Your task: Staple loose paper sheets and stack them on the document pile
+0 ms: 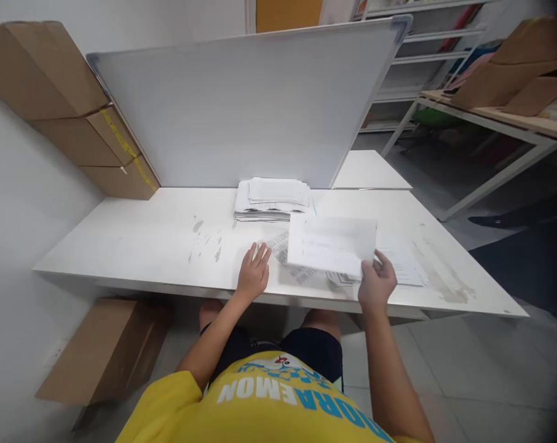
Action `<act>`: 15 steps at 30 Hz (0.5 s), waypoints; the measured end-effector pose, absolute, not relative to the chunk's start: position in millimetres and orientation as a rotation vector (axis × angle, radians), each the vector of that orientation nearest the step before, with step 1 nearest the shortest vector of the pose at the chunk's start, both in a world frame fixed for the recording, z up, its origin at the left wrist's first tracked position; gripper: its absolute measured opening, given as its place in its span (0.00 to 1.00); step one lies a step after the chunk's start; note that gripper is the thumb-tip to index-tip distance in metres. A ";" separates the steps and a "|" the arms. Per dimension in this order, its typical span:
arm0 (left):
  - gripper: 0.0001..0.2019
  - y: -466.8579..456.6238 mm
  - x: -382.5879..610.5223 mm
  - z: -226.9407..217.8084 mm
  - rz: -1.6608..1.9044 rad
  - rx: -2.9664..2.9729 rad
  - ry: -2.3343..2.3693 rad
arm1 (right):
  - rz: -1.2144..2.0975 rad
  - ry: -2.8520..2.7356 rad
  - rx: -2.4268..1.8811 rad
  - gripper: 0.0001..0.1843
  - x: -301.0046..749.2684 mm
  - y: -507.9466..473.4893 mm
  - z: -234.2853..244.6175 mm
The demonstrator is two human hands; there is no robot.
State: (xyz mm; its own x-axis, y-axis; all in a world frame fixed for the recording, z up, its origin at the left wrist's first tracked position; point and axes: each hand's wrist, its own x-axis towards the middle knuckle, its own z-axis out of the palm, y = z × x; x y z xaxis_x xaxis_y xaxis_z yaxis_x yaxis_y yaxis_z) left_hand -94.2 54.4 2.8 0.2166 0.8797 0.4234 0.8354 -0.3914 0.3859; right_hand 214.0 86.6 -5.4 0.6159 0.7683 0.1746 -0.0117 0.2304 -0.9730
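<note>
My right hand (pixel 377 282) pinches the lower right corner of a white sheet of paper (pixel 331 243), which is raised above the table and blurred. On the tabletop my left hand (pixel 254 271) lies with its fingers stretched out, at the left end of a printed sheet (pixel 278 247). The raised paper partly covers that printed sheet. More papers (pixel 402 264) lie flat under and to the right of my right hand. Behind the raised paper sits a stack of papers (pixel 272 198).
A whiteboard (pixel 251 111) stands along the back of the white table (pixel 135 240). Cardboard boxes (pixel 98 141) are piled at the back left, and another box (pixel 94 351) is on the floor. At the right is a second table (pixel 495 117) with cardboard on it.
</note>
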 end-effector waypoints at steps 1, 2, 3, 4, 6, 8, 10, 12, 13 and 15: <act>0.27 59.3 -98.5 4.3 0.904 2.400 1.672 | 0.609 -0.745 -1.201 0.30 213.3 106.4 5.5; 0.28 64.6 -102.1 5.1 0.875 2.374 1.666 | 0.606 -0.751 -1.185 0.30 209.5 128.0 17.3; 0.31 70.1 -104.9 5.0 0.833 2.317 1.668 | 0.605 -0.768 -1.174 0.30 202.5 150.6 29.0; 0.34 75.5 -106.9 4.2 0.785 2.240 1.674 | 0.614 -0.791 -1.170 0.29 192.8 173.8 40.0; 0.37 84.2 -108.5 1.1 0.706 2.081 1.697 | 0.670 -0.852 -1.211 0.30 167.9 219.3 57.6; 0.37 89.1 -108.6 -2.0 0.692 1.993 1.716 | 0.708 -0.900 -1.358 0.31 140.9 259.4 67.4; 0.37 90.0 -108.4 -3.8 0.724 1.970 1.734 | 0.718 -0.936 -1.427 0.32 116.3 289.7 69.2; 0.37 87.8 -108.6 -4.3 0.738 1.975 1.740 | 0.714 -0.973 -1.442 0.31 96.2 308.3 65.3; 0.37 86.2 -108.7 -4.2 0.732 1.976 1.743 | 0.709 -0.993 -1.447 0.30 88.1 314.1 62.1; 0.37 82.8 -108.9 -3.9 0.720 1.972 1.747 | 0.697 -1.033 -1.459 0.29 75.5 321.8 55.4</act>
